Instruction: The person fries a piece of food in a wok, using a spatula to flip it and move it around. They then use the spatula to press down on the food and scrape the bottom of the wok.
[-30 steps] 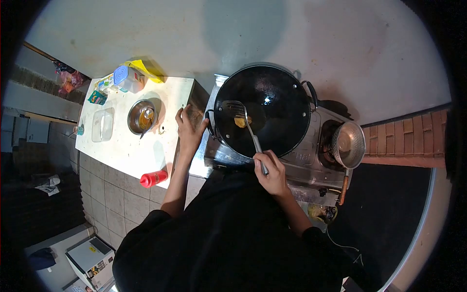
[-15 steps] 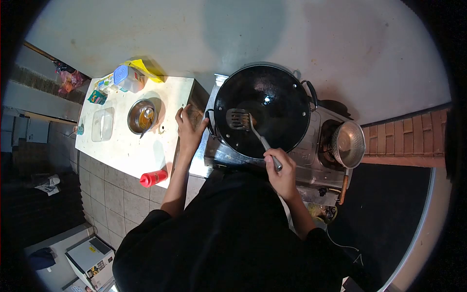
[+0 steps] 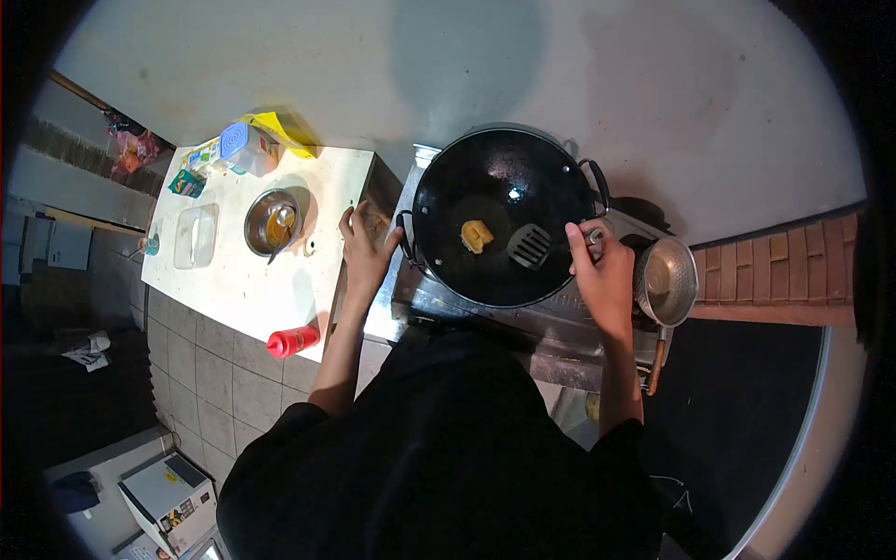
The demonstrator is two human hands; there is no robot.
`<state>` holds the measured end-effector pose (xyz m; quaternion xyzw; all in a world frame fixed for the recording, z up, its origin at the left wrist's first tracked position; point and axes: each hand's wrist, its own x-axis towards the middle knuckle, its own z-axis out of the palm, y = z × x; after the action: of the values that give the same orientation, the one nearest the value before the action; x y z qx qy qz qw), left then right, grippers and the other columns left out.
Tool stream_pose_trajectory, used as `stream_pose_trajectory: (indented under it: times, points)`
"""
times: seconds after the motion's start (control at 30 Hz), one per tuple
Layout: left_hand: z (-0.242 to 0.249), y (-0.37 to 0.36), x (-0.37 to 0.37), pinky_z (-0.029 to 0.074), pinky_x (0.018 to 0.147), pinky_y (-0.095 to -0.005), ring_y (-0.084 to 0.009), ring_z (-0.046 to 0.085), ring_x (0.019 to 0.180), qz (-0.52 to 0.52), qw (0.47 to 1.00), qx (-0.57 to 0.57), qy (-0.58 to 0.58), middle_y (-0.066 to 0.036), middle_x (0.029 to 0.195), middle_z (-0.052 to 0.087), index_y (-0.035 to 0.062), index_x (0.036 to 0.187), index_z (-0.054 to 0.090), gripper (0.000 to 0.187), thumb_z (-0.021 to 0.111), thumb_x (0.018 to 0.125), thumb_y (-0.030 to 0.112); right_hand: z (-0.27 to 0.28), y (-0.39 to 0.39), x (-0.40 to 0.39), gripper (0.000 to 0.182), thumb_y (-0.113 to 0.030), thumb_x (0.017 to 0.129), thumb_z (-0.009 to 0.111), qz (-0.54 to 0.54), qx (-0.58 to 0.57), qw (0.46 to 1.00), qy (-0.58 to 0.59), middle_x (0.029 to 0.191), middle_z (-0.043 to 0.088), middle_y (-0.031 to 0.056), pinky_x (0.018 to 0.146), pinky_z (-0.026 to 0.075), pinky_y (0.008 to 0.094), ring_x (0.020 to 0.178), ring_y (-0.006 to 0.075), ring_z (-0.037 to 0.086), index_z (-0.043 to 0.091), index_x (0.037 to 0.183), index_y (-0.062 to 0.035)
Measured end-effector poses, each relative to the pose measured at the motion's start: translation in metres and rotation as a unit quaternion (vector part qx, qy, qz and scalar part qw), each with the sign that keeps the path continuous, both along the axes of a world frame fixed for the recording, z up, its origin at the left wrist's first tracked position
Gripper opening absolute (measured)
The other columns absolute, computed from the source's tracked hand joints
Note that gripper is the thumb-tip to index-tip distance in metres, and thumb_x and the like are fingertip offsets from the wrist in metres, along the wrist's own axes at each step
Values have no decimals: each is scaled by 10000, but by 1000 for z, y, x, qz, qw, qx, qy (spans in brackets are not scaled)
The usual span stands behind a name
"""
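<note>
Under a pale plastered wall (image 3: 280, 65), seen from straight overhead: a white counter (image 3: 243, 280) on the left, tiled down its front, butted against a steel gas stove (image 3: 551, 322) on the right. Beyond the stove, a strip of brick ledge (image 3: 784, 271). On the counter, a metal bowl (image 3: 273, 224) of brownish liquid, a clear plastic tub (image 3: 197, 238), a blue-lidded container (image 3: 245, 149) against a yellow packet (image 3: 280, 131), and a red squeeze bottle (image 3: 292, 341) lying on its side at the near edge. On the left burner, a black wok (image 3: 504, 215); on the right burner, a small metal saucepan (image 3: 667, 280) with its wooden handle pointing back toward the body.

Inside the wok, a slotted spatula (image 3: 534, 245), long axis running roughly left to right, blade pointing left into the middle of the pan, handle rising over the right rim. Just left of the blade and apart from it, a yellow piece of food (image 3: 476, 235) on the wok's floor.

Right hand (image 3: 597, 271) closed round the spatula's handle end at the wok's right rim, fingers curled over it. Left hand (image 3: 364, 247) lying palm down, fingers loosely spread, at the corner where counter meets stove, beside the wok's left loop handle; gripping nothing that can be made out.
</note>
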<state>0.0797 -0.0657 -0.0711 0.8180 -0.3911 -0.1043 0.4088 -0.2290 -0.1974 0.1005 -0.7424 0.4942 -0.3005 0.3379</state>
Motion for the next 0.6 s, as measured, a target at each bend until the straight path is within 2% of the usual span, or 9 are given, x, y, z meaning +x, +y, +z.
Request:
stream_pose_trajectory:
  times: [0.2,0.23,0.37,0.43,0.47,0.53,0.6]
  points:
    - [3,0,-2,397,1100,-571,-485,438,1372,2,1000,7,8,-241,1518,330,109,1496,403,800,805,865,391,1,7,12,277,-226,993,694,29,31,999,28,624,545,146,543,403,331,549,128,456,629,907,30]
    - [4,0,-2,396,1100,-574,-486,439,1372,2,1000,12,9,-241,1520,328,111,1497,403,798,804,866,391,-4,7,12,266,-221,988,696,38,24,998,38,645,575,164,551,415,346,543,155,499,629,912,25]
    - [4,-2,-1,394,1104,-578,-489,437,1373,1,1000,15,15,-243,1524,324,118,1497,405,792,806,866,381,-9,7,13,251,-214,983,697,65,64,996,11,656,601,173,555,426,355,538,174,548,630,928,21]
    - [2,-1,0,396,1104,-576,-492,440,1369,-2,1000,12,6,-246,1523,325,118,1497,405,794,809,864,377,-16,3,9,237,-219,992,691,94,114,989,20,667,626,120,564,444,339,568,155,587,627,973,8]
    - [2,-1,0,397,1105,-575,-496,443,1365,-4,1000,8,-1,-248,1522,327,118,1497,404,795,811,863,372,-19,3,7,237,-219,992,691,95,113,989,19,667,626,120,564,444,339,568,155,587,627,973,8]
    - [0,0,1,400,1105,-571,-497,446,1361,-1,1000,7,-2,-251,1519,330,117,1497,406,796,813,861,368,-25,4,5,207,-215,1008,675,75,188,979,-14,704,633,56,574,455,298,598,121,584,623,1028,-16]
    - [0,-1,0,402,1105,-567,-499,450,1358,-2,1000,6,-1,-253,1516,333,116,1496,407,796,816,860,364,-28,4,6,193,-210,1016,665,58,203,977,-18,723,630,42,582,457,279,618,104,584,620,1046,-24]
